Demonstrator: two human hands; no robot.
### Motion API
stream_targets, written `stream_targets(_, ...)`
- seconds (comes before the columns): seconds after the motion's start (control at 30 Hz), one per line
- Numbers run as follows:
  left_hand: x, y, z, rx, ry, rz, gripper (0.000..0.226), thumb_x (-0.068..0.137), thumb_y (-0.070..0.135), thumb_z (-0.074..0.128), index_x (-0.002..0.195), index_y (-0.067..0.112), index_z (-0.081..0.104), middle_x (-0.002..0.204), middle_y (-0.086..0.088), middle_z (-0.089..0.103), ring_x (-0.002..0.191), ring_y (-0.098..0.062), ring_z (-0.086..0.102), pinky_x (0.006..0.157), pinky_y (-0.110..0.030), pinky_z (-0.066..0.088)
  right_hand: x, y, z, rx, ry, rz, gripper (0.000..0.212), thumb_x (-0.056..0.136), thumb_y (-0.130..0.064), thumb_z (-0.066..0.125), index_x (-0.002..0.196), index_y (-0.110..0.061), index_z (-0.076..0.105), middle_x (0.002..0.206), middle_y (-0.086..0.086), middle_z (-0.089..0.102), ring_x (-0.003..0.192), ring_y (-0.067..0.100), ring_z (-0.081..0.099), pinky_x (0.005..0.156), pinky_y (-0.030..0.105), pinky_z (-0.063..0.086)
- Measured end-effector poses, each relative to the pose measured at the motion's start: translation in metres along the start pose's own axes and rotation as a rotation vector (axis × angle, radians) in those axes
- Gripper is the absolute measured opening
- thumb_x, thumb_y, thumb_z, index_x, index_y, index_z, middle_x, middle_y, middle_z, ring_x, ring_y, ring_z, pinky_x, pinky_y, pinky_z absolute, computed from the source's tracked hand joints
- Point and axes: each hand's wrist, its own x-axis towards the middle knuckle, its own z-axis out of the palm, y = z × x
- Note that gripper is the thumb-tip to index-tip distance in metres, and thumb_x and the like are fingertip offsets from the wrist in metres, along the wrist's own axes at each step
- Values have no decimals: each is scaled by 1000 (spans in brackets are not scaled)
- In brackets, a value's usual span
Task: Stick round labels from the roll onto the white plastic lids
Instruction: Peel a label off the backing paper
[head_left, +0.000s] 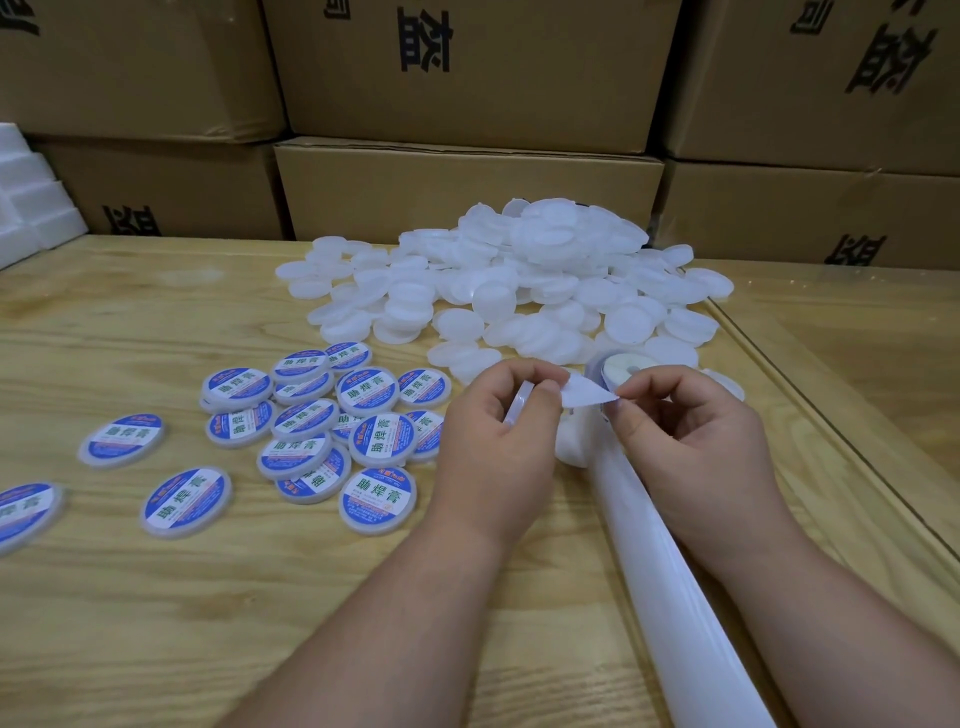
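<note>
My left hand (506, 434) grips a white plastic lid (519, 402) on edge, its rim showing between thumb and fingers. My right hand (691, 434) pinches a round label (584, 392), seen from its white back, right beside that lid. The label roll (623, 371) stands just behind my hands, and its white backing strip (670, 571) trails toward me under my right forearm. A big heap of bare white lids (519, 280) lies behind the roll. Several labelled lids (332, 431) with blue and white labels lie to the left.
The wooden table (156, 623) has a raised strip along its right side (841, 415). Stacked cardboard boxes (467, 187) wall off the back edge. White foam blocks (31, 208) sit at the far left.
</note>
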Motion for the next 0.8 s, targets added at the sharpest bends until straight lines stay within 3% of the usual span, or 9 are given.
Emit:
stream_targets(0.1, -2, 3, 1, -72, -47, 46, 18, 85, 25, 55, 100, 24, 67, 75, 12, 66, 67, -5, 58, 67, -16, 46, -1, -1, 0, 11, 2, 9, 28, 87, -1, 73, 76, -27, 70, 68, -11, 61, 63, 6, 52, 56, 17, 45)
stream_targets(0.17, -2, 4, 0, -160, -85, 49, 30, 82, 24, 52, 111, 30, 58, 78, 0, 66, 63, -15, 55, 67, -24, 45, -1, -3, 0, 59, 2, 57, 23, 85, -6, 73, 73, -26, 69, 67, -7, 59, 57, 9, 50, 50, 20, 44)
stream_targets(0.23, -2, 4, -2, -303, -116, 13, 36, 74, 24, 47, 108, 32, 55, 81, -9, 65, 59, -23, 53, 59, -30, 42, 0, -4, -1, 144, 3, 146, 14, 79, -13, 70, 71, -23, 67, 62, -3, 54, 48, 9, 44, 43, 21, 39)
stream_targets(0.3, -1, 4, -4, -377, -113, -38, 34, 74, 20, 37, 107, 22, 49, 81, -13, 65, 57, -27, 54, 51, -30, 39, 2, -4, -3, 282, -23, 254, 4, 77, -15, 66, 74, -16, 63, 55, -1, 45, 42, 12, 33, 39, 21, 32)
stream_targets(0.43, 3, 6, -4, -396, -9, -138, 25, 83, 20, 38, 101, 11, 52, 87, -13, 70, 64, -30, 66, 44, -29, 46, 9, -5, -10, 571, -216, 530, 19, 77, -19, 66, 68, -17, 49, 57, -2, 31, 43, 9, 25, 37, 19, 20)
stream_targets(0.5, 5, 6, -4, -421, 16, -162, 17, 100, 16, 42, 104, 12, 59, 95, -12, 74, 76, -28, 73, 52, -34, 58, 9, -6, -15, 663, -325, 640, 24, 76, -26, 69, 69, -18, 48, 57, -4, 30, 41, 7, 25, 35, 18, 17)
stream_targets(0.57, 6, 4, -4, -429, 5, -171, 25, 108, 16, 38, 107, 15, 63, 97, -6, 77, 87, -24, 75, 62, -38, 63, 10, -8, -18, 708, -410, 695, 24, 74, -29, 73, 79, -15, 55, 57, -5, 28, 40, 6, 23, 33, 18, 17)
stream_targets(0.67, 6, 3, -4, -407, 18, -160, 37, 109, 20, 38, 95, 23, 72, 90, 5, 73, 82, -17, 73, 58, -36, 60, 11, -11, -19, 726, -494, 741, 24, 75, -30, 71, 90, -11, 70, 53, -5, 28, 41, 7, 17, 32, 16, 17)
stream_targets(0.8, 7, 2, -3, -453, 4, -223, 32, 96, 32, 47, 82, 21, 75, 94, -9, 72, 80, -23, 72, 57, -36, 58, 11, -12, -20, 748, -559, 776, 50, 56, -36, 89, 95, -10, 73, 51, -5, 29, 41, 7, 17, 33, 14, 17)
